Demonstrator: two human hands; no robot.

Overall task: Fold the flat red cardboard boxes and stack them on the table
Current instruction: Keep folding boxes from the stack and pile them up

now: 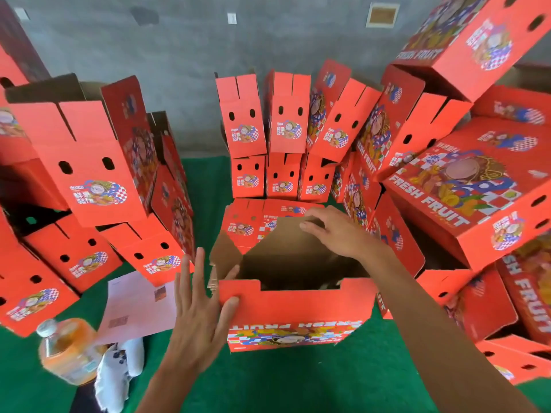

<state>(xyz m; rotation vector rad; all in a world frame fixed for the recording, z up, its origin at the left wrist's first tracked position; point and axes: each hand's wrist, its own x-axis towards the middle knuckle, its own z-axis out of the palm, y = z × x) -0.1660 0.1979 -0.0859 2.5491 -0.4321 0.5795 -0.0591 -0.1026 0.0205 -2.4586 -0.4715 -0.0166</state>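
Observation:
A half-formed red cardboard box (pixel 298 311) stands open in front of me on the green table (pixel 283 383), brown inside showing. My left hand (pixel 198 311) lies against its left end, thumb pressing the red front wall, fingers spread. My right hand (pixel 337 231) reaches over the box and presses on the brown far flap (pixel 286 234), fingers bent on its top edge. Behind the box lies a pile of flat red boxes (pixel 256 216). Folded red boxes stand stacked on the left (pixel 89 162), at the back (pixel 268 138) and on the right (pixel 465 180).
A plastic bottle of orange drink (pixel 64 350) lies at the front left beside a white cloth (pixel 119 368) and a sheet of paper (pixel 137 305). A grey wall (pixel 179 40) closes the back. Stacks of boxes hem in both sides.

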